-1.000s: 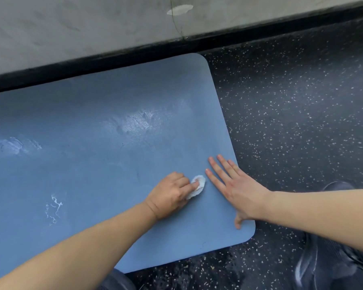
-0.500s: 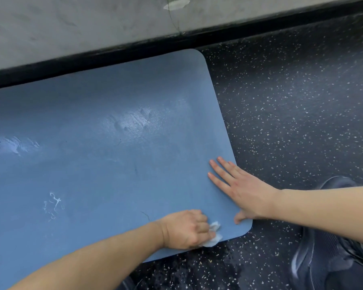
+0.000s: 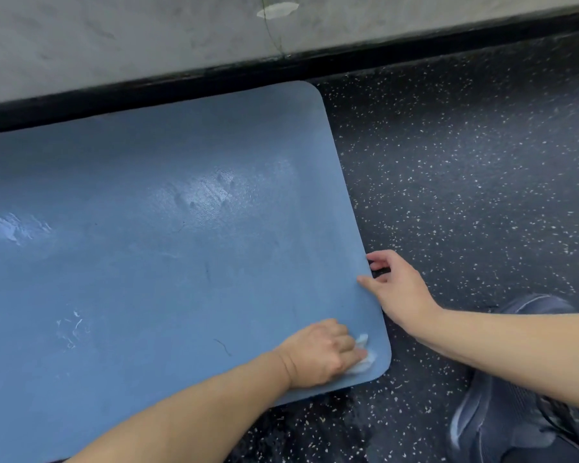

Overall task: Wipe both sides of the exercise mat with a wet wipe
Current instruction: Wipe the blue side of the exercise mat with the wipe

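Your left hand clenches the wet wipe at the blue exercise mat's 5 o'clock corner; your right hand pinches its 3 o'clock edge.

Smooth, wet-glossy mat, seemingly rubber; speckled matt floor.

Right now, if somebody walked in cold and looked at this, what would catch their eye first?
The big blue exercise mat fills the left of the view, lying on dark speckled floor beside a black baseboard. At its near right corner the left hand presses a crumpled white wet wipe onto it, while the right hand curls its fingers around the mat's right edge. Glossy patches gleam mid-mat.
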Demonstrator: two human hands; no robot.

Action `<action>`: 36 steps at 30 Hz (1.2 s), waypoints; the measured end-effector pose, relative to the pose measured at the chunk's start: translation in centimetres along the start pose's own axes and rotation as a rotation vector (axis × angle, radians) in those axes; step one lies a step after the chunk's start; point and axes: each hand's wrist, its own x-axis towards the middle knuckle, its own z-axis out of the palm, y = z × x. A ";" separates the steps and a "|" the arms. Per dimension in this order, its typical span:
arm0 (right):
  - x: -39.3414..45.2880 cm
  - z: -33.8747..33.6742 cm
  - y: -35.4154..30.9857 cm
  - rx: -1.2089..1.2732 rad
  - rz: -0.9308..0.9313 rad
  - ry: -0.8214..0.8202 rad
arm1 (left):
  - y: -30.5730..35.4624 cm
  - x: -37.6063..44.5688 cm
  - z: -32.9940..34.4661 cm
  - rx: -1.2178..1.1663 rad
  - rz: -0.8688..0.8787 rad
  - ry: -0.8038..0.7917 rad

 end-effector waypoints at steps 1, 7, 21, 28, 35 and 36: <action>0.7 -0.4 -0.2 0.036 0.047 -0.022 | -0.6 0.1 -0.4 0.003 -0.056 0.052; 3.5 -3.3 -1.7 -0.050 0.034 -0.286 | 2.7 0.2 1.8 -0.062 -0.036 -0.051; 9.9 -2.9 -5.4 0.387 0.202 -0.512 | 0.5 1.9 0.1 -0.028 -0.236 0.021; 10.4 -3.2 -4.8 0.454 0.209 -0.584 | 0.4 4.7 1.0 0.004 -0.280 0.170; 10.0 -3.2 -4.3 0.496 0.174 -0.591 | -4.6 5.7 -1.9 0.136 -0.597 0.487; 10.0 -3.1 -4.3 0.497 0.169 -0.593 | -3.8 6.1 -1.3 0.128 -0.527 0.423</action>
